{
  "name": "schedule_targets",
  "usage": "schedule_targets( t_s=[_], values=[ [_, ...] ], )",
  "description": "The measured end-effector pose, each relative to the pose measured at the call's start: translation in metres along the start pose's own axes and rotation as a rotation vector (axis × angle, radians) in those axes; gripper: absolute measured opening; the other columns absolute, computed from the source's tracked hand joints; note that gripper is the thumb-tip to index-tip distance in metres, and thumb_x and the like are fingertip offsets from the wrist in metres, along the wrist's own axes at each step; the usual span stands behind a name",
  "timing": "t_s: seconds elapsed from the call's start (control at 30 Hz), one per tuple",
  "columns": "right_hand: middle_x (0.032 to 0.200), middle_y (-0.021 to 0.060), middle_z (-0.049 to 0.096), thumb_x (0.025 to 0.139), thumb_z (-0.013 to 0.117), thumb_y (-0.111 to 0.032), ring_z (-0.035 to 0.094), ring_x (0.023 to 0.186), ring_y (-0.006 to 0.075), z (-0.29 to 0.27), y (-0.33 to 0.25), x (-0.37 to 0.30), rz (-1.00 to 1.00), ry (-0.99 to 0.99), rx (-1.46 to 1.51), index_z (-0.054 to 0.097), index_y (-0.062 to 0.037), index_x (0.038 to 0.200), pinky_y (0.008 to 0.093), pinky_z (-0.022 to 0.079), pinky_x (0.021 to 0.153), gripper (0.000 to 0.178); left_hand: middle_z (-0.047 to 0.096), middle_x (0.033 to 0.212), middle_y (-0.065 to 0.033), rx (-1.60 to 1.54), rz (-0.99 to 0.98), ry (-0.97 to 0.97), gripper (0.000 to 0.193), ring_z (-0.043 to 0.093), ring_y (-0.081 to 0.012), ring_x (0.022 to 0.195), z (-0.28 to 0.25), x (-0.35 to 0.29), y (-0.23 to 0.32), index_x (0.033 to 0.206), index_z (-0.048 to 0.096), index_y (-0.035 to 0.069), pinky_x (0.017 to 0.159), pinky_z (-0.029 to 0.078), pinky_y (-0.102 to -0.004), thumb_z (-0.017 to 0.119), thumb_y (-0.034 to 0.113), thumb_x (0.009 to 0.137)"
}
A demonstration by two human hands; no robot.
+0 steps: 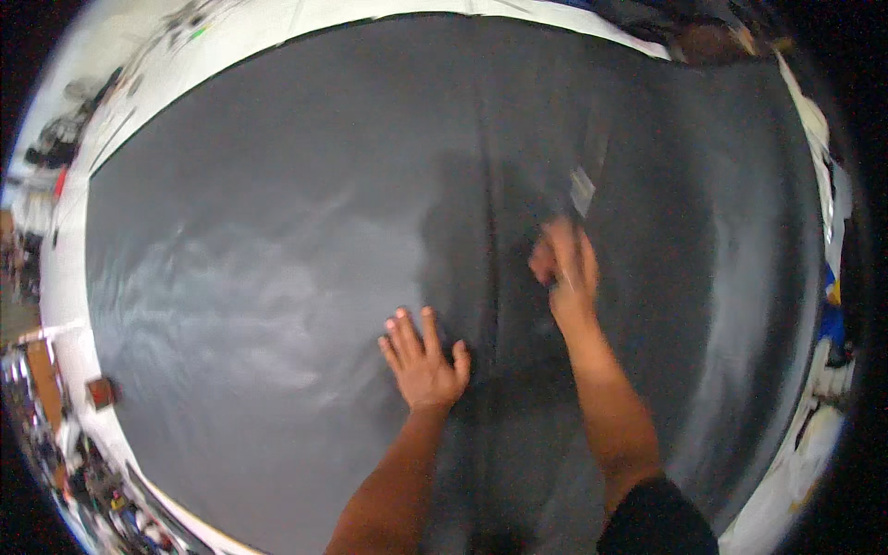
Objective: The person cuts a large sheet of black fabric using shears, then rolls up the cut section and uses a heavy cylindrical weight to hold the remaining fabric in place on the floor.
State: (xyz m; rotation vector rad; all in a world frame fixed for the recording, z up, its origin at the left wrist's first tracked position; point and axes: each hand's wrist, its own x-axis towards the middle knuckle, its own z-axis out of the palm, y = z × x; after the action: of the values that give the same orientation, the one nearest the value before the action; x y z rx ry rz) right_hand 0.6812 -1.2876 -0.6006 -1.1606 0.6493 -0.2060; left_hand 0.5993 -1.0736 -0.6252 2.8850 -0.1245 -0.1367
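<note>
A large dark grey sheet (277,370), smooth and slightly shiny, spreads over a white table. My left hand (427,370) lies flat on it, fingers spread, left of a dark crease or seam (490,240) that runs from far to near. On the other side of that line is my right hand (569,264), smeared by motion and closed around a thin tool with a pale, shiny part (582,191). The tool points away from me; blur hides its exact kind. Shadows of my arms and upper body fall on the sheet.
White table edge (69,287) shows around the sheet. A small brown block (100,393) sits on the left edge. Beyond it, at the lower left, lies a clutter of many items (120,513). Dark items lie at the far right, and a blue thing (832,319) is at the right rim.
</note>
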Motion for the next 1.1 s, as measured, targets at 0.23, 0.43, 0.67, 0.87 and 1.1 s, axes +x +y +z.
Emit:
schedule_targets(
  t_s=[0.23, 0.43, 0.67, 0.87, 1.1],
  values=[
    [0.131, 0.0236, 0.05, 0.098, 0.059, -0.033, 0.053, 0.117, 0.0348, -0.202, 0.101, -0.368, 0.08, 0.686, -0.788, 0.035, 0.0055, 0.135, 0.045, 0.046, 0.096, 0.059, 0.021, 0.157, -0.0259, -0.158, 0.124, -0.017, 0.074, 0.019, -0.0451, 0.145, 0.019, -0.003, 0.043, 0.15, 0.033, 0.01, 0.116, 0.015, -0.0601, 0.055, 0.045, 0.089],
    [0.127, 0.0277, 0.053, 0.096, 0.06, -0.035, 0.056, 0.113, 0.0402, -0.256, 0.181, -0.461, -0.179, 0.735, -1.528, 0.037, 0.0072, 0.135, 0.0466, 0.05, 0.091, 0.062, 0.021, 0.156, -0.0275, -0.129, 0.154, 0.052, 0.073, 0.02, -0.0464, 0.144, 0.033, -0.013, 0.051, 0.149, 0.035, 0.008, 0.116, 0.013, -0.0603, 0.054, 0.047, 0.09],
    [0.124, 0.0253, 0.057, 0.079, 0.075, -0.018, 0.055, 0.114, 0.0424, -0.25, 0.157, -0.451, -0.309, 0.746, -1.305, 0.053, 0.0075, 0.122, 0.0479, 0.041, 0.1, 0.055, 0.02, 0.157, -0.0255, -0.112, 0.192, 0.041, 0.096, 0.011, -0.0409, 0.148, 0.037, -0.031, 0.053, 0.151, 0.032, 0.008, 0.119, 0.006, -0.0543, 0.05, 0.073, 0.083],
    [0.129, 0.0237, 0.052, 0.079, 0.076, -0.031, 0.046, 0.124, 0.0425, -0.279, 0.181, -0.465, -0.293, 0.833, -1.323, 0.044, 0.0044, 0.13, 0.0533, 0.033, 0.105, 0.07, 0.041, 0.146, -0.0236, -0.581, 0.361, 0.331, 0.071, 0.038, -0.0367, 0.137, -0.03, -0.082, 0.023, 0.141, 0.044, -0.002, 0.112, 0.032, -0.0421, 0.056, 0.05, 0.094],
    [0.118, 0.0206, 0.061, 0.086, 0.072, -0.037, 0.056, 0.111, 0.0413, -0.333, 0.164, -0.563, -0.259, 0.628, -0.886, 0.054, -0.0038, 0.12, 0.0472, 0.044, 0.093, 0.051, 0.053, 0.135, -0.0227, 0.084, 0.737, -0.772, 0.064, 0.049, -0.0386, 0.126, -0.084, -0.4, -0.143, 0.13, 0.055, 0.002, 0.104, 0.042, -0.0455, 0.064, 0.046, 0.084]
  ],
)
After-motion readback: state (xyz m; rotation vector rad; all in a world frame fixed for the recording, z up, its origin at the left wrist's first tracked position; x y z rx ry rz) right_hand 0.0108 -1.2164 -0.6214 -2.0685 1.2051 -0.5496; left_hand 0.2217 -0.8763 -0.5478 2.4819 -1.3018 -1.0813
